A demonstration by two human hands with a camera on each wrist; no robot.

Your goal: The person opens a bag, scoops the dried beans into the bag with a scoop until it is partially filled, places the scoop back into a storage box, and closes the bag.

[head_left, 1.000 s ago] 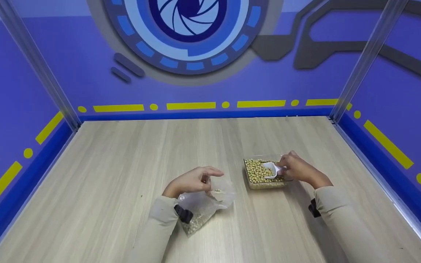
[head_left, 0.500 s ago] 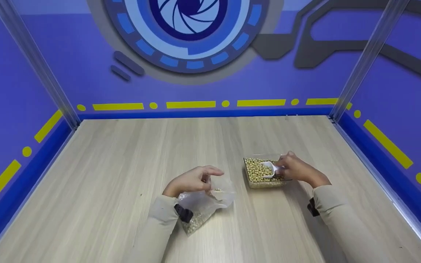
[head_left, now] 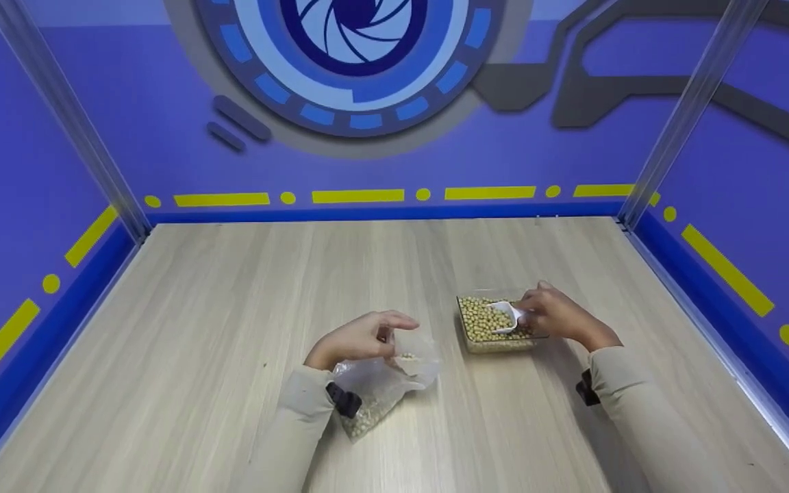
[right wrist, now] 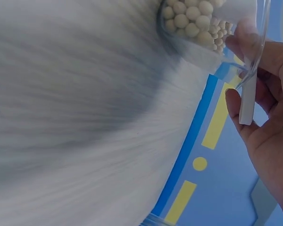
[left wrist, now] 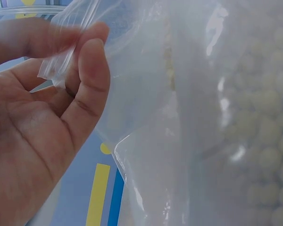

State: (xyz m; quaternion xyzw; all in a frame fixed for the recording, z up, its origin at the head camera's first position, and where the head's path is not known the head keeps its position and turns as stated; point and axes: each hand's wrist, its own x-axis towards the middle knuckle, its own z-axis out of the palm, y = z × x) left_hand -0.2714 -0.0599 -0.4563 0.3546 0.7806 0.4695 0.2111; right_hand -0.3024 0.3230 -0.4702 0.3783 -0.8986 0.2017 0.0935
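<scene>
Blue-purple walls [head_left: 127, 123] close off the far side and both flanks of a pale wooden table [head_left: 230, 294], and my eye goes first to the white scoop [head_left: 514, 315], right of centre in the head view. It sits dug into round, pale yellow beans [head_left: 477, 318] inside a clear box [head_left: 501, 347], its open end facing the left of the frame. I cannot tell how full it is. The person's right hand [head_left: 559, 316] is over the box's right side, thumb and fingers curled to grip the scoop's handle; my right wrist view shows the handle between them, close by the box's see-through edge.

Nearer the middle of the frame, just left of the box and apart from it, I see a cloudy plastic bag [head_left: 394, 387] with more beans showing through its lower end. The left hand [head_left: 360, 340] pinches the bag's edge, index finger stretched to the right above the thumb. My left wrist view gives that edge up close, ridged and passing between the fingers at upper left.

Farther out, both arms extend from the bottom of the frame in beige sleeves [head_left: 631, 390], a small black device [head_left: 344, 400] at each wrist. Yellow dashes [head_left: 358, 197] and dots run along the foot of the walls, and metal posts [head_left: 69, 116] stand at the two far corners.
</scene>
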